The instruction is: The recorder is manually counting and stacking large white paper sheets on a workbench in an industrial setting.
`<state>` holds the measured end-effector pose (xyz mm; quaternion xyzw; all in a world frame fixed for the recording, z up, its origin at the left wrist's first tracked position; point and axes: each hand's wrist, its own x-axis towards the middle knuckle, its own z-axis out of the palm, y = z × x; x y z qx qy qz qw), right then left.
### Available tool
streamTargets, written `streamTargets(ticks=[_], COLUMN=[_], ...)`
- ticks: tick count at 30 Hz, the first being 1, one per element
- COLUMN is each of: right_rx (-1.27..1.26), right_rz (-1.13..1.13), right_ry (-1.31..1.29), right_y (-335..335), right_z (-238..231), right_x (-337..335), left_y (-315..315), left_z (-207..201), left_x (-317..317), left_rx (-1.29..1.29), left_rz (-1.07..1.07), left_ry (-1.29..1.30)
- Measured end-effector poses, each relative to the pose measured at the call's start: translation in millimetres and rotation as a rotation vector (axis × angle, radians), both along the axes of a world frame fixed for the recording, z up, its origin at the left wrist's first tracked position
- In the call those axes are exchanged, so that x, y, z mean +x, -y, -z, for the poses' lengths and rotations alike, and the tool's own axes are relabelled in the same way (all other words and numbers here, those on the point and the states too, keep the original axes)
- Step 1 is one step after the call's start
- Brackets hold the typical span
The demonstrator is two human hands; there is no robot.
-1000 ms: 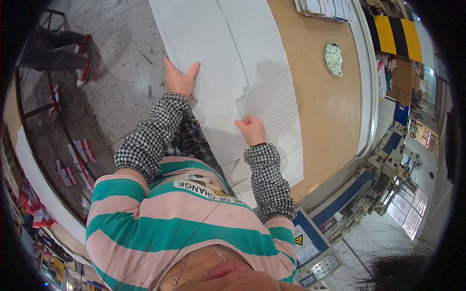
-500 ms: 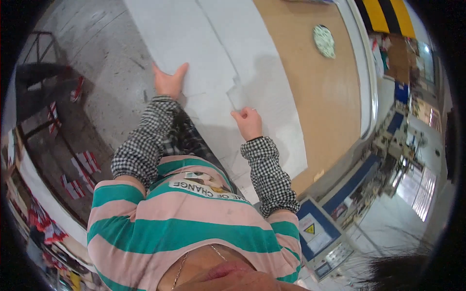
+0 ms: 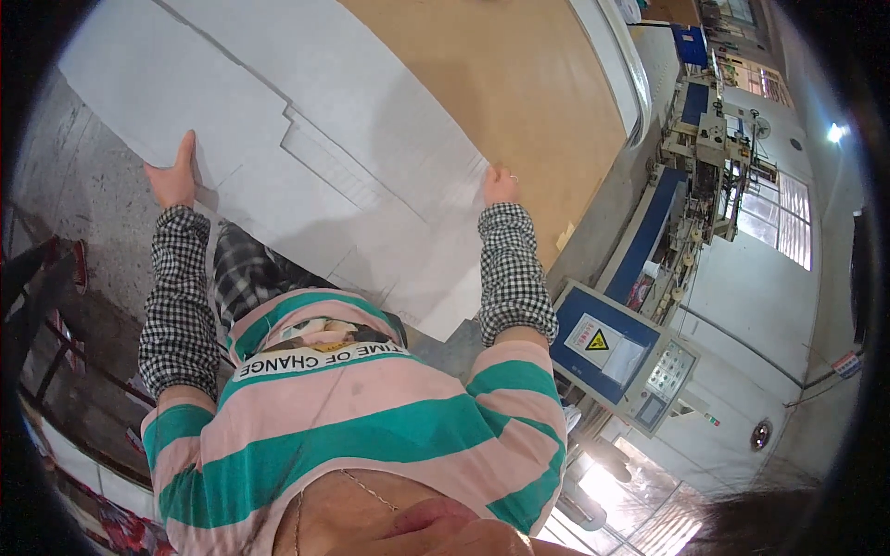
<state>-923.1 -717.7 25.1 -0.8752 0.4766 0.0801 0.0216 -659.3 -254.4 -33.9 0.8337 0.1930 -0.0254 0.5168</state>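
A large white paper sheet (image 3: 371, 120) with thin printed lines and a stepped dark line along it spreads in front of me. Its near end hangs over the tabletop's edge by my body. At its left edge my left hand (image 3: 173, 178) grips the paper, thumb stretched over the top and the other fingers at or below the edge, partly hidden. On the opposite edge my right hand (image 3: 501, 185) is closed, pinching the sheet between thumb and fingers. The paper spans from hand to hand.
Under the sheet lies a tan tabletop (image 3: 528, 83) with a pale rim on the right. Beyond it stand a blue control panel (image 3: 603, 343) with a warning label and a long machine (image 3: 709, 139). Grey floor (image 3: 65, 148) and a dark metal frame are at left.
My hands have moved apart, the left one to the left and the right one onto the sheet's right edge. The sheet has swung leftward in view, and the patterned green object has left view.
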Motion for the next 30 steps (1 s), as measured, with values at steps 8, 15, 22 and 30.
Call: streamTargets(ticks=[8,15,22,30], right_rx=[-0.158,-0.194,0.037,0.020], right_rz=[-0.009,-0.005,-0.096,-0.229], right_ry=[0.051,0.095,-0.011,0.034], right_y=[-14,-14,-5,-3], right_z=[17,12,0,3], right_x=[5,18,43,48], left_y=[1,-9,-27,55], left_z=[-13,-27,-41,-46], left_x=[2,-5,-130,-210], left_rx=[0.014,-0.234,-0.982,-1.033], left_rz=[0.006,0.060,0.366,0.351], left_ry=[-0.073,-0.090,-1.062,-1.512])
